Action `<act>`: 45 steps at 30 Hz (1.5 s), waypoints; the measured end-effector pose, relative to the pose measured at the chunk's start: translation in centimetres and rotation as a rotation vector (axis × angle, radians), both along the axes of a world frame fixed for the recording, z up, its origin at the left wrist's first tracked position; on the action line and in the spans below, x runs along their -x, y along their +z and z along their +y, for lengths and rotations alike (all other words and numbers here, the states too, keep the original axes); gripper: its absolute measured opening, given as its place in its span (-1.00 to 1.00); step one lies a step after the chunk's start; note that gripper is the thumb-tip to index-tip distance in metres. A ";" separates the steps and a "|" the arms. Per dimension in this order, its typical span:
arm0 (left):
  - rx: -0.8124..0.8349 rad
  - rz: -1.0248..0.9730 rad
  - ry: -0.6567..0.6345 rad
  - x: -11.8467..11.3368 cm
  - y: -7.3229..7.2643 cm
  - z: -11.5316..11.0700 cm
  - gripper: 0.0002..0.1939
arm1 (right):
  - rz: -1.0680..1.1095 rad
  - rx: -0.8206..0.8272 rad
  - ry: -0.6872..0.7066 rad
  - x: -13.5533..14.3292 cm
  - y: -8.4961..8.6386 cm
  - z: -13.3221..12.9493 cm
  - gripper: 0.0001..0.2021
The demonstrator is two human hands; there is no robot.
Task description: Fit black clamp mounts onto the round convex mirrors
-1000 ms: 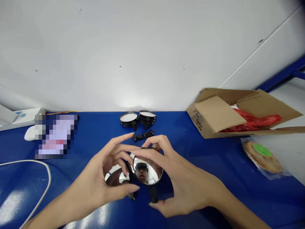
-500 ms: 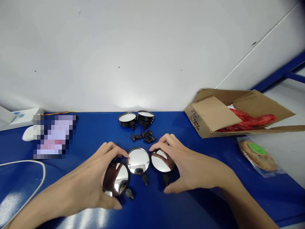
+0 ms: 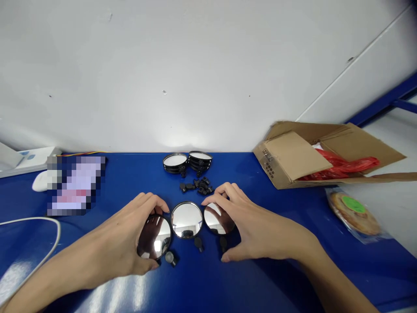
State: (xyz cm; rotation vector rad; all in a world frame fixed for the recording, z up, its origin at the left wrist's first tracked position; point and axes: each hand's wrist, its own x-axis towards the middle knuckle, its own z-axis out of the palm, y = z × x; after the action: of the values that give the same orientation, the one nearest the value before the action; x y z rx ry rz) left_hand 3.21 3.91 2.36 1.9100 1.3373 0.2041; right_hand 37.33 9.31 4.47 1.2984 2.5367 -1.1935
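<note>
Three small round black-rimmed mirrors lie side by side in a row on the blue table. My left hand [image 3: 133, 237] curves around the left mirror [image 3: 154, 239], fingers at its far edge and thumb at its near edge. The middle mirror [image 3: 186, 221] lies between my hands. My right hand [image 3: 239, 226] spans the right mirror [image 3: 218, 219], fingertips at its far rim and thumb beside a black mount piece [image 3: 223, 243]. Another black mount piece [image 3: 198, 244] sits below the middle mirror, and a third mount piece [image 3: 170, 258] by the left one.
Stacked round mirrors [image 3: 200, 161] stand near the wall, with several loose black mount pieces [image 3: 202, 186] in front. An open cardboard box [image 3: 283, 163] holding a red plastic bag [image 3: 342, 165] is at right, beside a wrapped pastry [image 3: 358, 217]. A phone [image 3: 76, 184] and white cable [image 3: 54, 221] lie left.
My left hand and the left mirror have shifted slightly away from me and left. The right mirror and my right hand have moved a little left. The middle mirror has shifted slightly left.
</note>
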 end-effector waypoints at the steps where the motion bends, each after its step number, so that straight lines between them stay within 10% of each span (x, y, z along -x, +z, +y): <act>1: -0.001 0.008 -0.006 0.1 0.0 0.0 -0.33 | 0.001 0.000 0.001 0.0 0.0 0.0 -0.05; 45: -0.031 0.049 -0.084 0.9 -0.3 -0.1 -0.25 | -0.046 -0.023 -0.038 0.1 0.5 -0.3 -0.09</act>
State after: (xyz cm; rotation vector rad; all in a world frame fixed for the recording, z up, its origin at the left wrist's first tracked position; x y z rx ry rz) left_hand 2.34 3.83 2.04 2.0040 1.2899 0.1377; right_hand 37.18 8.96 4.93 1.3690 2.5118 -1.1308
